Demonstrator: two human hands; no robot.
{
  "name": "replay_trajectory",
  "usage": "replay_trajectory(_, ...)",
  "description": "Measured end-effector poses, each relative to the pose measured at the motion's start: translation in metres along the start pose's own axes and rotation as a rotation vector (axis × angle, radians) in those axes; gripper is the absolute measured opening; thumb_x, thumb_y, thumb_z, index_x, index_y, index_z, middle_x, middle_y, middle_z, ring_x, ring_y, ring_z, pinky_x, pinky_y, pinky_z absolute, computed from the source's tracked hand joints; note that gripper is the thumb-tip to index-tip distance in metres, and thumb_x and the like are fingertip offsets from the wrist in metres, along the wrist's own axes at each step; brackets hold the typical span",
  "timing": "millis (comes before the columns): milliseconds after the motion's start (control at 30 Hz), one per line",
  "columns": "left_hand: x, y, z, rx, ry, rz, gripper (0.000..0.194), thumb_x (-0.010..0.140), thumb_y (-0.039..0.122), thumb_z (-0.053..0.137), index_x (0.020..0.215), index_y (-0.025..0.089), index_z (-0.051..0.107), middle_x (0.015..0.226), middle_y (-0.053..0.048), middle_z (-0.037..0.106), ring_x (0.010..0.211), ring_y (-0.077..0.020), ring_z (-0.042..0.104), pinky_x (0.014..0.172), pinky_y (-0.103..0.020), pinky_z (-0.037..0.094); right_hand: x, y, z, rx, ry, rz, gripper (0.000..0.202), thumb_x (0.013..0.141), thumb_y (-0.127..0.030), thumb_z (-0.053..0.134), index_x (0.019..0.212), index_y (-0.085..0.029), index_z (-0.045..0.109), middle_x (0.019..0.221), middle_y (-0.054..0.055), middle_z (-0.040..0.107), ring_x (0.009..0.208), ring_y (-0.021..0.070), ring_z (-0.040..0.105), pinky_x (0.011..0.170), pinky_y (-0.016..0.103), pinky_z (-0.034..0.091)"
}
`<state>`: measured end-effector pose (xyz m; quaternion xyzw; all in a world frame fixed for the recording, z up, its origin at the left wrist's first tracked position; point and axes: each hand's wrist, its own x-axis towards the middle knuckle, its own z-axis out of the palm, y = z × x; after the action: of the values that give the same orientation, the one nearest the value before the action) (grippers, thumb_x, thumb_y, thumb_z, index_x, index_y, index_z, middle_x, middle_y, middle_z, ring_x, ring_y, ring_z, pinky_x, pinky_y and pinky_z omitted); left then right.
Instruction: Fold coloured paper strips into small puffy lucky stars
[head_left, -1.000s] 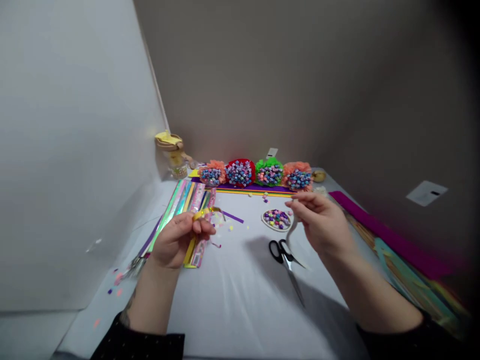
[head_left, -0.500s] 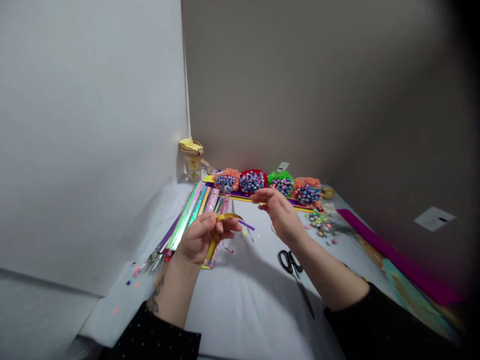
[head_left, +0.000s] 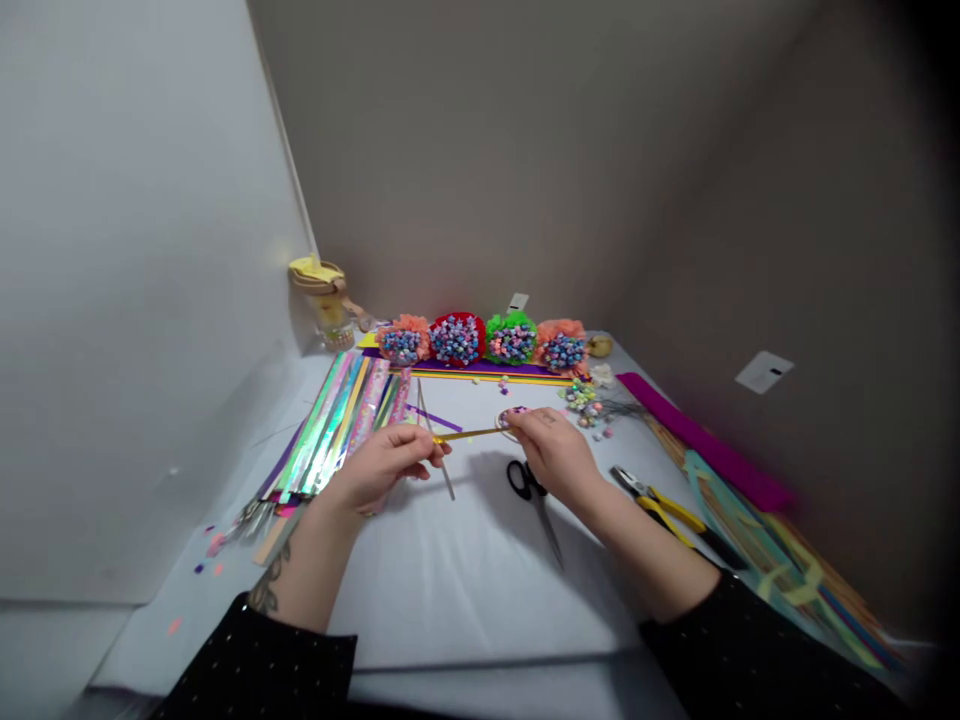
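Observation:
A narrow gold paper strip [head_left: 478, 434] is stretched level between my two hands above the white-covered table. My left hand [head_left: 390, 460] pinches its left end, where the strip seems bunched or folded at the fingertips. With its fingers closed, my right hand [head_left: 551, 450] grips the other end; the fingertips are partly hidden behind the knuckles. Under the right hand lie black-handled scissors [head_left: 529, 480], blades pointing toward me. A thin pale stick or strip [head_left: 448, 480] slants beneath my left fingers. Just past the right fingertips, a small round dish [head_left: 504, 418] of tiny pieces is partly covered.
Shiny coloured strips [head_left: 330, 425] lie fanned at left. Along the back stand several tissue-wrapped clusters of small stars [head_left: 457, 340] and a yellow-lidded cup [head_left: 326, 305]. On the right are yellow-handled pliers [head_left: 660, 505], a magenta sheet [head_left: 705, 440] and long paper strips [head_left: 780, 560].
My right hand has come down and taken the free end of the gold strip, which was curled over my left hand and is now straight. The view has shifted right, showing the pliers.

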<state>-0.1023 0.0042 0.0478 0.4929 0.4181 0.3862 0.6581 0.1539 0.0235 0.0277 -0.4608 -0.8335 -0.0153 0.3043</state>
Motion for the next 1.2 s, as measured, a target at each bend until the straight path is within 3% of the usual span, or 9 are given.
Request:
replay_trajectory(167,0.008,-0.01,0.019,0.34,0.068,-0.082,0.015,0.064,0.02,0.071,0.078,0.015,0.072,0.063,-0.001,0.064,0.052,-0.0091,0.051,0.049,-0.021,0.036,-0.005,0.026,0.004,0.034,0.114,0.031,0.025,0.089,-0.016,0.047,0.101,-0.021,0.068,0.099,0.009,0.067,0.096,0.0238,0.056,0.085,0.041,0.046)
replay_trajectory(367,0.013,-0.03,0.035,0.278,0.118,-0.191,0.019,0.062,0.017,0.07,0.079,0.015,0.062,0.057,0.0,0.065,0.05,-0.0104,0.055,0.049,-0.02,0.036,-0.012,0.04,0.008,0.063,0.017,0.093,0.028,0.086,-0.02,0.053,0.112,-0.021,0.063,0.111,0.011,0.064,0.11,0.028,0.048,0.093,0.048,0.04)
replay_trajectory(533,0.016,-0.037,0.042,0.122,0.227,-0.215,0.022,0.067,0.031,0.071,0.074,0.014,0.059,0.067,-0.005,0.07,0.057,-0.0131,0.062,0.053,-0.021,0.04,-0.017,0.018,0.004,0.262,-0.052,0.013,0.035,0.075,-0.031,0.066,0.108,-0.018,0.064,0.112,0.013,0.061,0.111,0.0306,0.047,0.095,0.048,0.038)
replay_trajectory(633,0.015,-0.04,0.049,0.024,0.291,-0.16,0.032,0.07,0.042,0.071,0.081,0.016,0.057,0.071,-0.006,0.071,0.061,-0.0153,0.064,0.055,-0.023,0.043,-0.02,-0.006,0.006,0.582,-0.121,0.234,0.021,0.084,-0.033,0.055,0.071,-0.019,0.065,0.071,0.005,0.061,0.073,0.0188,0.056,0.071,0.033,0.045)
replay_trajectory(767,0.012,-0.046,0.058,0.138,0.156,-0.109,0.03,0.075,0.045,0.065,0.076,0.015,0.06,0.068,-0.004,0.068,0.057,-0.0123,0.057,0.055,-0.024,0.042,-0.024,-0.031,0.016,1.281,-0.319,0.702,0.033,0.078,-0.049,0.059,0.072,-0.017,0.063,0.063,0.001,0.059,0.054,0.0116,0.049,0.049,0.023,0.035)
replay_trajectory(867,0.009,-0.044,0.059,0.252,0.084,-0.108,0.026,0.076,0.041,0.065,0.074,0.015,0.066,0.075,-0.005,0.069,0.066,-0.0146,0.059,0.062,-0.026,0.044,-0.023,-0.029,0.02,1.514,-0.282,0.913,0.034,0.071,-0.049,0.066,0.07,-0.015,0.063,0.061,0.001,0.059,0.05,0.0096,0.045,0.047,0.022,0.033)
replay_trajectory(967,0.003,-0.032,0.048,0.166,0.171,0.028,0.018,0.075,0.036,0.068,0.073,0.017,0.069,0.081,-0.005,0.07,0.073,-0.0166,0.059,0.066,-0.027,0.045,-0.018,-0.005,0.011,1.236,-0.106,0.879,0.03,0.075,-0.045,0.063,0.073,-0.016,0.066,0.062,0.001,0.059,0.052,0.0112,0.045,0.051,0.025,0.036)
replay_trajectory(1100,-0.01,-0.001,0.023,-0.294,0.21,0.338,0.023,0.064,0.035,0.075,0.054,0.02,0.06,0.051,0.003,0.052,0.052,-0.0099,0.046,0.05,-0.023,0.039,-0.011,0.047,-0.008,0.356,0.263,0.506,0.018,0.078,-0.032,0.06,0.067,-0.02,0.068,0.078,0.006,0.066,0.079,0.0215,0.055,0.075,0.036,0.04)
replay_trajectory(1200,-0.017,0.017,0.005,-0.483,0.268,0.447,0.024,0.06,0.029,0.075,0.051,0.021,0.054,0.043,0.006,0.037,0.044,-0.0069,0.035,0.044,-0.018,0.034,-0.011,0.08,-0.013,-0.005,0.328,0.422,0.019,0.081,-0.026,0.056,0.071,-0.021,0.071,0.079,0.007,0.068,0.078,0.0227,0.054,0.077,0.04,0.038)
